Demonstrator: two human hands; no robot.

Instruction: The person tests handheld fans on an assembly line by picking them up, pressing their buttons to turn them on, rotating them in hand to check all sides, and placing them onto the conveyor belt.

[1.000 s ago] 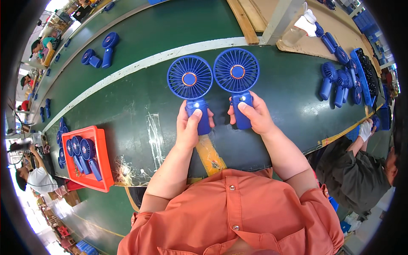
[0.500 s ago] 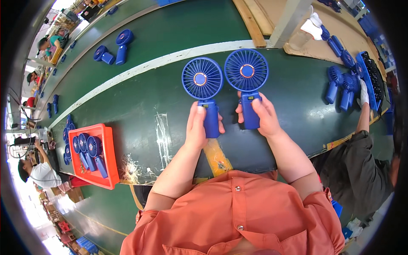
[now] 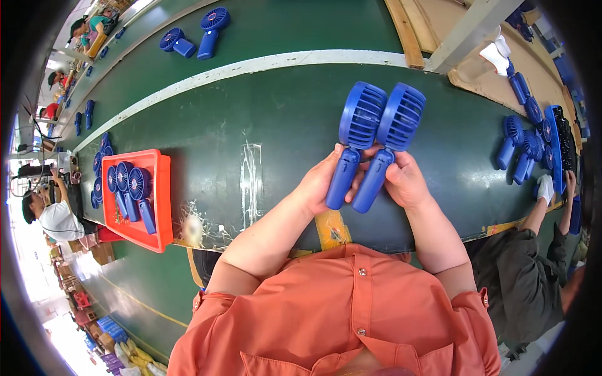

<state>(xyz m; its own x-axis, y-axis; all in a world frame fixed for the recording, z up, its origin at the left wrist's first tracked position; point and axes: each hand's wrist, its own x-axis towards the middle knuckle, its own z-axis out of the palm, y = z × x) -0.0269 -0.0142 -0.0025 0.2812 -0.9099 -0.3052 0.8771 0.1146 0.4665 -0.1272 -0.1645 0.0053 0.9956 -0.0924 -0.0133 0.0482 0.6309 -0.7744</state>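
Observation:
Two blue handheld fans are held up side by side over the green table, turned edge-on so their ribbed sides show. My left hand is closed round the handle of the left fan. My right hand grips the right fan by its handle, thumb at the near side. The two fan heads touch or nearly touch, and both handles slant down to the left. Some fingers are hidden behind the handles.
An orange-red tray holding several blue fans stands at the left. Two fans lie beyond the white strip. At the right are more fans, a blue bin of black parts, and a co-worker's gloved hand.
Both fans have turned from facing me to edge-on, come together and shifted right. The whole view has swung a little. At the right, the co-worker's second hand has come into view.

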